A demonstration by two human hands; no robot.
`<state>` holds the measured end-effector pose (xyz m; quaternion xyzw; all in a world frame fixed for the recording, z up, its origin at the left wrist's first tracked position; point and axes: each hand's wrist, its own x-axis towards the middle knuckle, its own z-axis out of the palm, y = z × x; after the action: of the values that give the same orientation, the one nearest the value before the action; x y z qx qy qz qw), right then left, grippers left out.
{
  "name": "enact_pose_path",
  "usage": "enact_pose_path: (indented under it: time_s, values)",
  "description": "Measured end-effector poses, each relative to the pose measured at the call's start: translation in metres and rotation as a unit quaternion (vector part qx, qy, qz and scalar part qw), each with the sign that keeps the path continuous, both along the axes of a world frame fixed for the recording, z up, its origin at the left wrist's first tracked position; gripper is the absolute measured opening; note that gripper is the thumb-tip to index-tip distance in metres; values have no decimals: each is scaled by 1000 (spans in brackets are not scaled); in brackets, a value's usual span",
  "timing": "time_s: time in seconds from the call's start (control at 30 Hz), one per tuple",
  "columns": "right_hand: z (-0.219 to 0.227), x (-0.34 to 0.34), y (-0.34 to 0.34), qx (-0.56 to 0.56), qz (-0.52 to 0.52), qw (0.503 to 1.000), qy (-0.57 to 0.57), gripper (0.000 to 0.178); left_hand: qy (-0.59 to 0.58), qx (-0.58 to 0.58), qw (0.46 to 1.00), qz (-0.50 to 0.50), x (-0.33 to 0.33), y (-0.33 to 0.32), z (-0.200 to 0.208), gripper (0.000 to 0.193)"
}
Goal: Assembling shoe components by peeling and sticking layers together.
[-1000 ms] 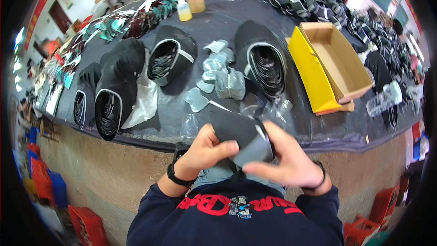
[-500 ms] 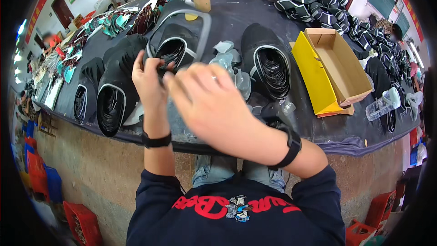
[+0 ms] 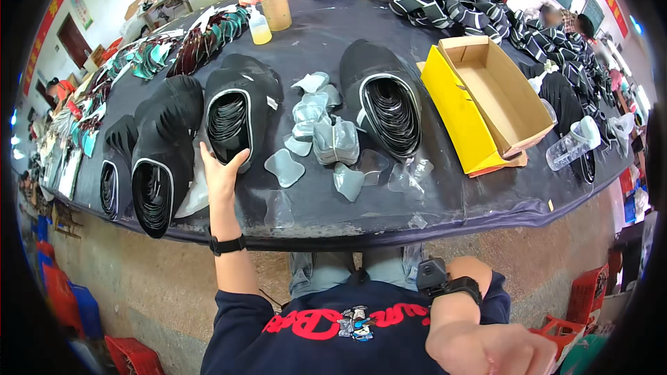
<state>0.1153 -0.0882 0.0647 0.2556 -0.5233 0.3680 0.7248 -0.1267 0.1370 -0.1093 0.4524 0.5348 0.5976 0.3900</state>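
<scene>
My left hand [image 3: 221, 172] is at the near end of a stack of nested black fabric pieces [image 3: 243, 87] that look like shoe uppers, with a pale-trimmed oval opening. Its thumb and a finger are spread apart at the rim, and I see nothing held. Down at the lower right, by my body, my right hand [image 3: 490, 348] has curled fingers; whatever is in them, if anything, is hidden. Right of the left hand lie translucent plastic pieces [image 3: 285, 168], some in a bundle [image 3: 335, 142]. Another nested black stack [image 3: 392, 114] stands beyond them.
Two more black stacks [image 3: 167, 118] stand at the left. A yellow cardboard box [image 3: 451, 111] sits right of centre, near a clear plastic cup [image 3: 573, 146]. Farther back are a spray bottle [image 3: 260, 28], a tan container [image 3: 274, 7] and a black-and-white heap [image 3: 451, 3].
The grey-trimmed loop piece held up over the stack is no longer raised there. My right hand has swung from the left hand down to the lower right. The left hand's fingers have spread.
</scene>
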Motion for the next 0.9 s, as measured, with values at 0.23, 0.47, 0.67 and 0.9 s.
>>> enact_pose_path:
  time_s: [0.23,0.47,0.67,0.9]
  values:
    - [-6,6,-6,18,-26,999,9,11,97,58,989,98,-34,71,-44,78]
    - [-23,25,-2,45,-131,979,-152,9,155,60,959,228,-17,109,-37,61]
    - [-101,74,64,-192,-481,669,-534,17,284,166,886,327,-1,89,-13,38]
    - [-163,59,97,-255,-509,545,-615,38,377,96,897,-211,80,-23,34,12]
